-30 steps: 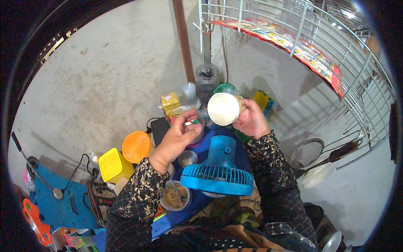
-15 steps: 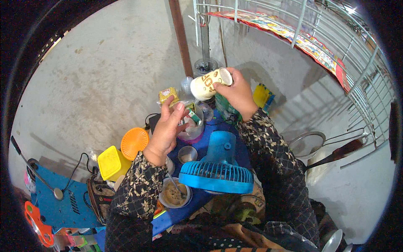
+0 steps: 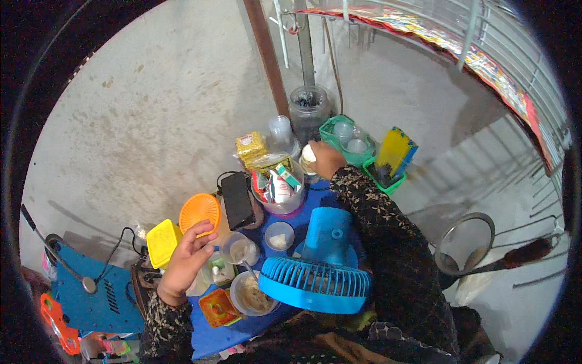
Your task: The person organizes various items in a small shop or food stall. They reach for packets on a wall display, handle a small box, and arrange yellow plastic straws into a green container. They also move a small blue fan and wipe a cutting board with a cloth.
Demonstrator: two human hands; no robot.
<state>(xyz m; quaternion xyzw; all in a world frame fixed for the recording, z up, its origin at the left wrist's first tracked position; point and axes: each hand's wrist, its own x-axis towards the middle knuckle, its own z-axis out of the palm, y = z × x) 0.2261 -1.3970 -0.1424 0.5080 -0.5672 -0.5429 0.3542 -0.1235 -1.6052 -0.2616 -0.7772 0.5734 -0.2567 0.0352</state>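
My right hand [image 3: 327, 159] is closed around a cream paper cup [image 3: 308, 154] at the far side of the blue table, beside clear plastic cups [image 3: 280, 130]. Part of the paper cup is hidden by my fingers. Nothing is in my left hand [image 3: 187, 262], whose fingers are apart just in front of a round orange lid [image 3: 199, 210]. Near it are a clear cup of pale powder [image 3: 240, 249] and a white tub of brown paste [image 3: 250, 295] with a spoon in it. A clear tub of sachets [image 3: 277, 187] stands between my hands.
A blue fan [image 3: 315, 285] stands close to me. Further off are a dark-filled jar [image 3: 309, 109], a green bag with plastic cups [image 3: 348, 138] and a green basket [image 3: 388, 177]. A phone [image 3: 236, 199] and yellow container [image 3: 162, 244] lie left. A wire rack [image 3: 470, 36] hangs upper right.
My right hand has lowered the paper cup from above the table to its far side. My left hand has drawn back toward the left, away from the sachet tub.
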